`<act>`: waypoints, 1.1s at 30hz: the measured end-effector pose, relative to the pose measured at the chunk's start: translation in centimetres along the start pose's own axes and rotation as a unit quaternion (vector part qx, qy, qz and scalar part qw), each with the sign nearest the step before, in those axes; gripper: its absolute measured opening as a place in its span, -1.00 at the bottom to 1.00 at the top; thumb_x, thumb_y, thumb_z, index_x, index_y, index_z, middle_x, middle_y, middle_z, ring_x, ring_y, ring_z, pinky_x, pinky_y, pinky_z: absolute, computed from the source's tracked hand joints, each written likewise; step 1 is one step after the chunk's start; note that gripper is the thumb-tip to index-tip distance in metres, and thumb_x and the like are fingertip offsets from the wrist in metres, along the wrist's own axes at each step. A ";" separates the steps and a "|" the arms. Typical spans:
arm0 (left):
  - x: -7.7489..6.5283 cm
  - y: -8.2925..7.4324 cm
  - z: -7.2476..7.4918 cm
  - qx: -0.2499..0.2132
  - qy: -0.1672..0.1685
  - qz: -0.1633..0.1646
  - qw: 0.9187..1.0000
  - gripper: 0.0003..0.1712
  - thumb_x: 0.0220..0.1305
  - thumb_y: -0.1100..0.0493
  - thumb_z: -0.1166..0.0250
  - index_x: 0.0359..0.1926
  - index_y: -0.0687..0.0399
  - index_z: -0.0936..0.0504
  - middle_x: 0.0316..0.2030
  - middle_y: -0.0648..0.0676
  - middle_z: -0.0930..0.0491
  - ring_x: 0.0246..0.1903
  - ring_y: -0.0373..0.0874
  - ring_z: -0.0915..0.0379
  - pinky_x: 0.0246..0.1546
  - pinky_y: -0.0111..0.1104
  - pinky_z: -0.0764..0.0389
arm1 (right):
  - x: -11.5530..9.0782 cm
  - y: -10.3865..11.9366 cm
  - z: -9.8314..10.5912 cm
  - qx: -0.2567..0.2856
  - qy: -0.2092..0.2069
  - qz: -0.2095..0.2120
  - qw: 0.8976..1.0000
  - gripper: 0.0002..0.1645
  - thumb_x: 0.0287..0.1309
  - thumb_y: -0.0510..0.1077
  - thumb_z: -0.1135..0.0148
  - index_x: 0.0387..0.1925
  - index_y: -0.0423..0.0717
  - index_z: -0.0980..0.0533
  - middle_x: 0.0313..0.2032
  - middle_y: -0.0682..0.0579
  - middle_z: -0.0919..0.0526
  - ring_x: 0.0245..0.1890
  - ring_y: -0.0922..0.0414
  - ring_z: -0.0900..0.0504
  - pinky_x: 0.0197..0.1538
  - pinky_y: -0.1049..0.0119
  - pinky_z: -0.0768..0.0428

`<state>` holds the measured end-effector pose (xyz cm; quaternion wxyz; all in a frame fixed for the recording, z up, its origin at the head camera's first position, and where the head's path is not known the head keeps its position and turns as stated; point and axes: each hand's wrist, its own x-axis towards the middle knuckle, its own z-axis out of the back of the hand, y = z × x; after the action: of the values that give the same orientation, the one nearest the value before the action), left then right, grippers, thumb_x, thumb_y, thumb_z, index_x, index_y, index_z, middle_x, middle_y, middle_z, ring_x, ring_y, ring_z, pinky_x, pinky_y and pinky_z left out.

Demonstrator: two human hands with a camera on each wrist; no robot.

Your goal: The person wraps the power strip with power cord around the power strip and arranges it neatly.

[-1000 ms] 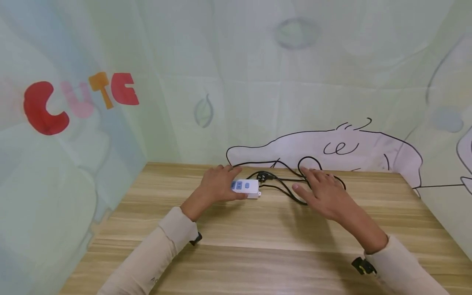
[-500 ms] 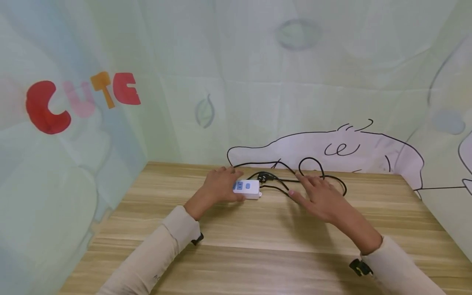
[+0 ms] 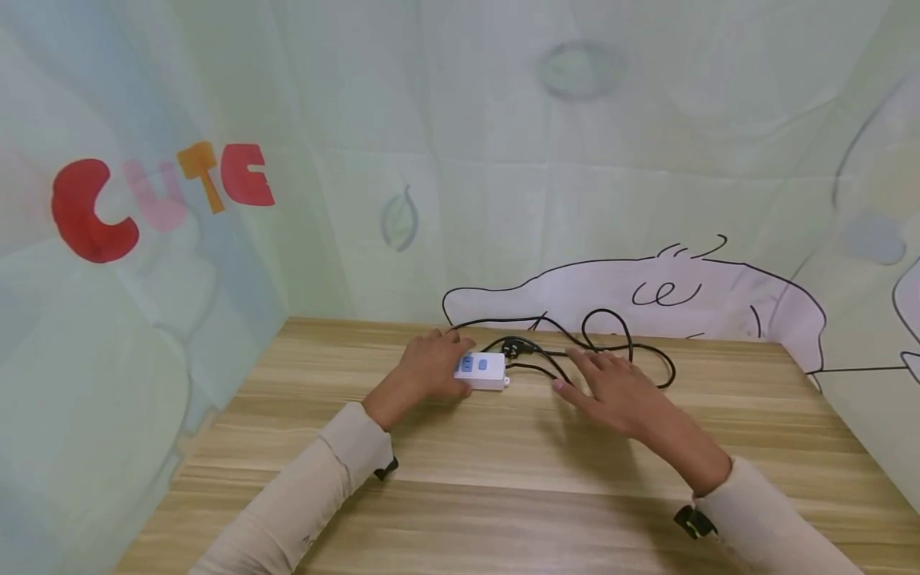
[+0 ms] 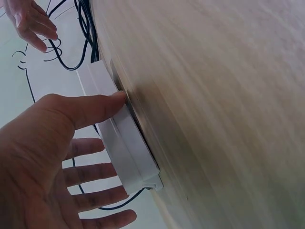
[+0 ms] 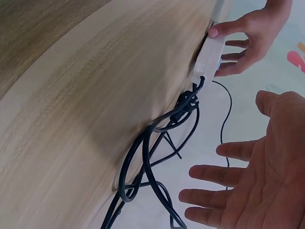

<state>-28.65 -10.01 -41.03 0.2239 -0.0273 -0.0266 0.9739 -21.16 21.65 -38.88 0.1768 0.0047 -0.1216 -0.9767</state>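
A white power strip with blue sockets lies near the back of the table. My left hand holds its left end, thumb along the front side and fingers spread across the far side, as the left wrist view of the strip shows. The hand hides part of the sockets. A black cord runs loosely looped to the right, and its black plug lies behind the strip. My right hand is over the cord, fingers extended and apart; in the right wrist view it holds nothing.
The wood-grain table ends against a pale printed cloth backdrop. Another cloth side with coloured letters stands at the left.
My right hand has slid left over the cord, closer to the strip, uncovering the loops on its right. The left hand keeps its place on the power strip.
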 end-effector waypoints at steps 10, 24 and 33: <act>0.0 -0.1 -0.3 -0.030 0.007 0.009 0.999 -0.12 0.32 -0.13 -0.59 0.61 -0.14 -0.55 0.37 0.14 -0.66 0.26 0.16 -0.59 0.16 0.13 -0.69 | 0.5 0.3 -0.6 -0.012 0.011 0.006 1.000 -0.02 0.71 0.44 0.04 0.71 -0.19 -0.32 0.61 -0.40 -0.45 0.61 -0.53 -0.39 0.61 -0.47 -0.37; 0.6 0.3 -0.5 -0.061 0.025 0.013 0.998 -0.05 0.27 -0.08 -0.63 0.64 -0.11 -0.50 0.39 0.15 -0.67 0.27 0.18 -0.64 0.17 0.18 -0.68 | 0.8 0.6 -1.6 -0.012 0.016 0.021 1.000 -0.10 0.73 0.37 0.00 0.72 -0.15 -0.33 0.60 -0.42 -0.45 0.60 -0.54 -0.40 0.57 -0.48 -0.42; 1.4 1.3 -0.9 -0.075 0.011 -0.015 0.997 -0.15 0.21 -0.09 -0.66 0.51 -0.12 -0.63 0.29 0.14 -0.74 0.13 0.15 -0.65 0.07 0.13 -0.73 | 1.6 0.6 -2.1 -0.025 0.040 0.019 0.999 -0.09 0.74 0.36 0.02 0.74 -0.15 -0.29 0.62 -0.41 -0.43 0.56 -0.56 -0.42 0.58 -0.49 -0.40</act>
<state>-30.42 -10.49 -42.04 0.2361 -0.0546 -0.0977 0.9653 -22.37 20.08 -40.70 0.2001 0.0366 -0.0900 -0.9749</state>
